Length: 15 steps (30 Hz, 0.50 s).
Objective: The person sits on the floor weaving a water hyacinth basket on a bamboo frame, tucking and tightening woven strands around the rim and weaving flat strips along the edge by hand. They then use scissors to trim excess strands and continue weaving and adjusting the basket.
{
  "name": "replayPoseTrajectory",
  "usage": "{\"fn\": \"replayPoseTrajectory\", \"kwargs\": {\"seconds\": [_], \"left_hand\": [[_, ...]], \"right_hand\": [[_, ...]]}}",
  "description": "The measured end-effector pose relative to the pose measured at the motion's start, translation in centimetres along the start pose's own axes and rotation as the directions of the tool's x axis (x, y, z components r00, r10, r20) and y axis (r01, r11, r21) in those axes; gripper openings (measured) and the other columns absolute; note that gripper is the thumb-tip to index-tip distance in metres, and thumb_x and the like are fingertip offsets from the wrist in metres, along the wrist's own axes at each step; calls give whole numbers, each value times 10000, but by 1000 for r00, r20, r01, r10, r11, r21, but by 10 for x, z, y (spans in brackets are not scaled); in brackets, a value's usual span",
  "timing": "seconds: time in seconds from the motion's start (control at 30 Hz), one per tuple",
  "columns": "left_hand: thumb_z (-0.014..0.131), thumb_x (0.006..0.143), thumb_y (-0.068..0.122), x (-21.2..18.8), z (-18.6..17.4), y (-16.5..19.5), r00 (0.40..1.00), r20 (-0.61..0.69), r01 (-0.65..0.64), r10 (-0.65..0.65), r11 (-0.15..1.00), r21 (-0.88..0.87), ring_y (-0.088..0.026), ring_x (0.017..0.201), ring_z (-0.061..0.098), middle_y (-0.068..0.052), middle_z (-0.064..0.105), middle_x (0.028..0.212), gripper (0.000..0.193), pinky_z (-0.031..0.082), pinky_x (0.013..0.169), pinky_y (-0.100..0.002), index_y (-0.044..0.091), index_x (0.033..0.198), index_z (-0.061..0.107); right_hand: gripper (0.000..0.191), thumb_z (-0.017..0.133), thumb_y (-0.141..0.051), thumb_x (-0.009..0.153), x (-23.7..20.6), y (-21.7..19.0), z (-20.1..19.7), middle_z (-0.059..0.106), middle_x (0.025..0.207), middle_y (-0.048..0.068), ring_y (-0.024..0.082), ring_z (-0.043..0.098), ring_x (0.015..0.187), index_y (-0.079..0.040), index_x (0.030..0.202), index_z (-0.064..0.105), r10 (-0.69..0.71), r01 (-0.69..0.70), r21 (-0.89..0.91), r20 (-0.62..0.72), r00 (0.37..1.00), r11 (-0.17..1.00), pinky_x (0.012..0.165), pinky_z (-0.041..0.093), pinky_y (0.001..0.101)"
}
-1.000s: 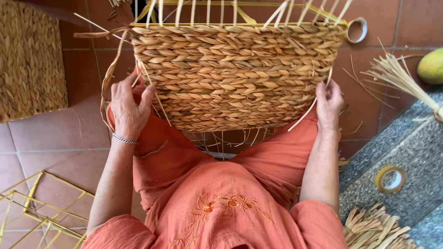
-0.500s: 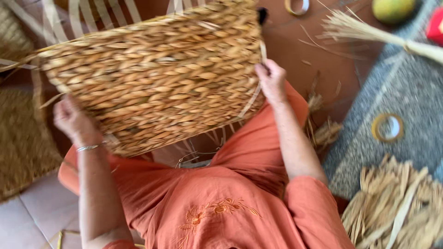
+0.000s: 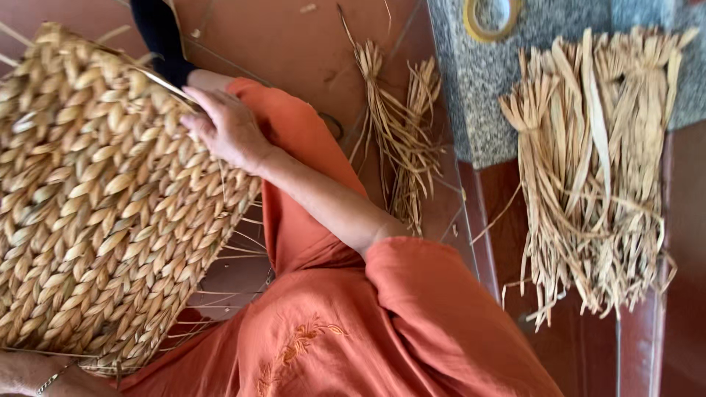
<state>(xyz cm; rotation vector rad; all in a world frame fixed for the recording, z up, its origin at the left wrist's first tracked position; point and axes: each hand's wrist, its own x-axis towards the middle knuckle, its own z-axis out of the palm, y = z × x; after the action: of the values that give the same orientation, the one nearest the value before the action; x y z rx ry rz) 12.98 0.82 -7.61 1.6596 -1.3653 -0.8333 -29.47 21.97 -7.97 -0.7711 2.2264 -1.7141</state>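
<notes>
Loose orange tunic [image 3: 412, 323] with floral embroidery at lower centre, matching orange trousers [image 3: 294, 147], thin silver bracelet [image 3: 50, 379] at lower left
</notes>
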Motion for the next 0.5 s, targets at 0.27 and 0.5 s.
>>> {"fn": "replayPoseTrajectory", "kwargs": {"seconds": [0.27, 0.5], "left_hand": [[662, 994, 525, -2, 20, 7, 999, 27, -19, 19, 1000, 10, -286, 1100, 753, -159, 756, 1248, 509, 606, 983, -478, 43, 1148, 718], [547, 1003, 533, -12, 34, 36, 996, -18, 84, -83, 994, 65, -237, 1092, 761, -81, 785, 1236, 503, 614, 964, -469, 110, 1176, 760]], "right_hand": [[156, 706, 26, 975, -79, 69, -152, 703, 1071, 68, 198, 680, 1019, -89, 1079, 697, -210, 154, -235, -237, 948, 960, 891, 583, 332], [213, 759, -133, 933, -85, 221, -186, 762, 996, 143, 279, 746, 886, -36, 1113, 698, 283, -281, -351, -47, 958, 893, 761, 593, 399]]}}
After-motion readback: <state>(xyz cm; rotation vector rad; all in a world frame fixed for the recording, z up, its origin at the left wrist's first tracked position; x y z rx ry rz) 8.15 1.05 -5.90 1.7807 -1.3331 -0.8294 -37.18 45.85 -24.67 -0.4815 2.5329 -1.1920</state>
